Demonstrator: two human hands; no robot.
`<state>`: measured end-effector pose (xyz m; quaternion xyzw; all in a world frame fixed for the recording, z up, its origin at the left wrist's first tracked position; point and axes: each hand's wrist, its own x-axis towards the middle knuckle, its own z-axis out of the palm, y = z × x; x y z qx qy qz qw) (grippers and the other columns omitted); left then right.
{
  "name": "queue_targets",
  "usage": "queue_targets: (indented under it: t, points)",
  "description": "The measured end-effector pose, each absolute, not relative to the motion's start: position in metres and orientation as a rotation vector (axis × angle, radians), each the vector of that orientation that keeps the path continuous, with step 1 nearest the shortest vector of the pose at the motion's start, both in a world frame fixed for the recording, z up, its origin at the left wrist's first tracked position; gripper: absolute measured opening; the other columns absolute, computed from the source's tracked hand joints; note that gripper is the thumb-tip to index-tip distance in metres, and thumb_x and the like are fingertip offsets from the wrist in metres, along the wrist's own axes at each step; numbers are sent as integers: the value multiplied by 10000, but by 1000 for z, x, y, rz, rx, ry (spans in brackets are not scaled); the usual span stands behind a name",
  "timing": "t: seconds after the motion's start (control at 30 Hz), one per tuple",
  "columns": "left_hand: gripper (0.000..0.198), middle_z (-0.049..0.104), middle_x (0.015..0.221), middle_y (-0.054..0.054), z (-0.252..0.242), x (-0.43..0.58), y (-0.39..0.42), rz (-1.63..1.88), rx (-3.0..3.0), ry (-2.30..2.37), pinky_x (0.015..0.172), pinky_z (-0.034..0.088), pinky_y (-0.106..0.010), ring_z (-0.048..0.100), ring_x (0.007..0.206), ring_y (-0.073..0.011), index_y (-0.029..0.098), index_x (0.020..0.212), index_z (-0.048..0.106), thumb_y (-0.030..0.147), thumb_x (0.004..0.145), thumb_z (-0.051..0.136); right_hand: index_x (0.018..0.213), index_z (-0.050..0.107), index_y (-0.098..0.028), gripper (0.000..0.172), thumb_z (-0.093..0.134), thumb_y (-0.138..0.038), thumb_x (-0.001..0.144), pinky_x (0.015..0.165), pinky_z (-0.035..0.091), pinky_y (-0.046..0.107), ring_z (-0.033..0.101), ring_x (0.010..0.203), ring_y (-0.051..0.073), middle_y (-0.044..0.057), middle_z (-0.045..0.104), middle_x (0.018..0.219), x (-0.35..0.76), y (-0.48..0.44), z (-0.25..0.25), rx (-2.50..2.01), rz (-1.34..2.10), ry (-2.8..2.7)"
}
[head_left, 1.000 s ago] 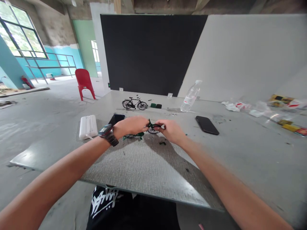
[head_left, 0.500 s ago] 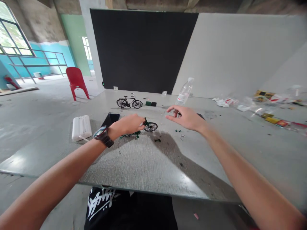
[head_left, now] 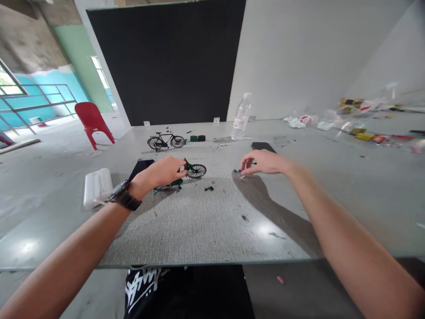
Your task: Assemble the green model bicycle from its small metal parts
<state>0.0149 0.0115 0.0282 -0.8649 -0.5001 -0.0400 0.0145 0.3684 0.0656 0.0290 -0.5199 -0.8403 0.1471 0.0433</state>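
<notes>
Single head cam, fwd and down over table (head_left: 212, 230).

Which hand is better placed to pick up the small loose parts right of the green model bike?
Right. The right hand has its fingertips at the small parts; the left hand grips the green model bicycle.

We see a woven, matt grey mat (head_left: 199, 221), a glossy tabletop (head_left: 348, 177), and a clear plastic bottle (head_left: 241, 116).

On the table (head_left: 332, 186), a model bicycle (head_left: 195, 170) lies under the left hand (head_left: 162, 170); small parts (head_left: 237, 171) sit to its right (beneath the right hand (head_left: 262, 161)). Behind are a second model bicycle (head_left: 166, 141), a bottle (head_left: 241, 116) and a phone (head_left: 263, 146).
</notes>
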Motion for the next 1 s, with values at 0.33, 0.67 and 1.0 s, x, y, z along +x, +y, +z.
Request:
queue_targets:
  t: [0.33,0.67,1.0]
  points:
    - [313,692,792,-85,26,13,14,-141,-2676,-1555,589,343,-303,581,641,-170,171,819,643,409,957,493,752,739,-252,232,767,-482,732,642,454,373,672,754,255,59,748,850,354,57,24,-1466,550,-2589]
    - [313,693,781,-81,28,18,9,-171,-2673,-1575,552,346,-279,592,629,-163,165,865,678,405,965,504,902,742,-279,263,665,-527,861,724,488,397,674,803,231,40,751,895,269,29,59,-988,543,-2406]
    - [362,713,838,-106,24,18,11,-124,-2644,-1534,581,397,-286,649,713,-208,154,1048,694,436,992,476,778,632,-209,404,810,-563,695,646,494,357,657,727,202,63,718,777,215,55,55,-911,793,-2189]
